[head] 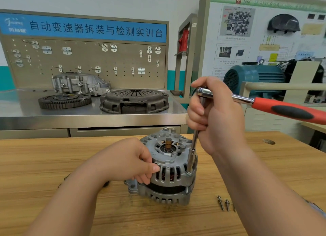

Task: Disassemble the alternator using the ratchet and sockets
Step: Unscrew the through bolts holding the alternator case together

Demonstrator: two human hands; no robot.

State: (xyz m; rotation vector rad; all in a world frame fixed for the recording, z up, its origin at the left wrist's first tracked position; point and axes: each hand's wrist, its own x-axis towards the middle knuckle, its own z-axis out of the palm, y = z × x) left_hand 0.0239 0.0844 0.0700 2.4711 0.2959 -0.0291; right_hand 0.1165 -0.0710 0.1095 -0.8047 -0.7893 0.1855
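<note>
Alternator (169,167) stands shaft-up near the centre of the wooden surface (53,156), with both housing halves joined. Your left hand (130,161) grasps the left side of the housing to steady it. Your right hand (217,117) is clenched round the extension bar (194,144) just below the head of the ratchet (282,108); the red handle points right. The socket (190,165) sits on the housing's right rim; the fastener under it is hidden. At least two loose bolts (224,203) lie at the near right, so judge bolt removal partly done; housing separation remains.
</note>
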